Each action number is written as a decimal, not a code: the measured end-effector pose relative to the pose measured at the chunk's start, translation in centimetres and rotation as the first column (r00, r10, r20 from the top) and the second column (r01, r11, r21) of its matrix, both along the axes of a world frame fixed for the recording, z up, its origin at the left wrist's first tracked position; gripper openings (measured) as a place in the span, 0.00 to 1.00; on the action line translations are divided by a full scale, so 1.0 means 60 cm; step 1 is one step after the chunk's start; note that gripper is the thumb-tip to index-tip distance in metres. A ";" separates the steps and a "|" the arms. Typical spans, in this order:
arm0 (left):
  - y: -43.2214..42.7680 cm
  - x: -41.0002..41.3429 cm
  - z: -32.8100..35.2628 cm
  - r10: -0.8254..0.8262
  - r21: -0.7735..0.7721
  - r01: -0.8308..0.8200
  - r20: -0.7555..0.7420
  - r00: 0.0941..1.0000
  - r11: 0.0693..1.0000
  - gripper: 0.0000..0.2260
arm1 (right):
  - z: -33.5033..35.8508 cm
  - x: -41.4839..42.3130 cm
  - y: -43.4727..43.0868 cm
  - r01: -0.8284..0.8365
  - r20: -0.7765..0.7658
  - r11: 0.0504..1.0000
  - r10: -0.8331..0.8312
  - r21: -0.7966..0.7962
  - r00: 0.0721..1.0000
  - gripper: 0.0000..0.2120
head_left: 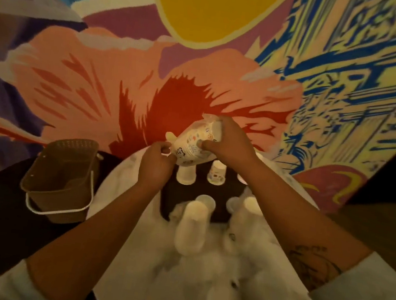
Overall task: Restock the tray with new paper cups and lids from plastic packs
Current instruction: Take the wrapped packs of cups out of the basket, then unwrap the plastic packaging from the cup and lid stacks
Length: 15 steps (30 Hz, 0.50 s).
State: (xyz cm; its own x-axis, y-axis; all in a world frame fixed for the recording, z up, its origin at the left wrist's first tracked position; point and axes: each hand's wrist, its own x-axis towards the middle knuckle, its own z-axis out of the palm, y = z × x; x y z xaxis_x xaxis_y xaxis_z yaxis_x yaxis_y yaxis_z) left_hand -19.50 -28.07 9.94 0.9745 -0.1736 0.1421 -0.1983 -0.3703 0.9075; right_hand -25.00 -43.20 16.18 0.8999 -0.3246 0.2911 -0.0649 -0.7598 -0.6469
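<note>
Both hands are up on one pack. The right grip (227, 142) is wrapped round the upper half of the pack of paper cups (194, 144), fingers curled over the far side and thumb pressed on the printed face. The left grip (156, 167) is closed much tighter, pinching the pack's lower end between curled fingertips and thumb. The pack hangs in the air between the two grips. Its long axis slants from low by the left grip to high past the right grip, where the plastic bunches into a tuft. We cannot tell which end the cup mouths face.

Straight below the grips sits the dark tray (173, 199), with two upturned cups (186, 175) on it just under the pack. Nearer to us than the grips, more wrapped stacks (192, 226) stand on the round white desk (129, 253). Off to the left of the left grip is a brown basket (61, 178).
</note>
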 end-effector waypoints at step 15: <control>-0.273 -0.229 -0.003 -0.253 -0.416 0.026 -0.500 0.828 0.909 0.08 | -0.026 -0.300 -0.258 0.228 0.010 0.867 -0.260 0.443 0.966 0.28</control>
State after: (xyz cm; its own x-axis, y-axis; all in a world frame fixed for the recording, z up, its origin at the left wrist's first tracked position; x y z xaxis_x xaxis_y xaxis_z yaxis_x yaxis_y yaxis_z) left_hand -33.25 -44.45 9.74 0.8819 -0.3574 -0.3076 0.3344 0.0141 0.9423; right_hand -42.99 -58.70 14.61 0.7589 -0.6389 0.1263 -0.1559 -0.3665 -0.9173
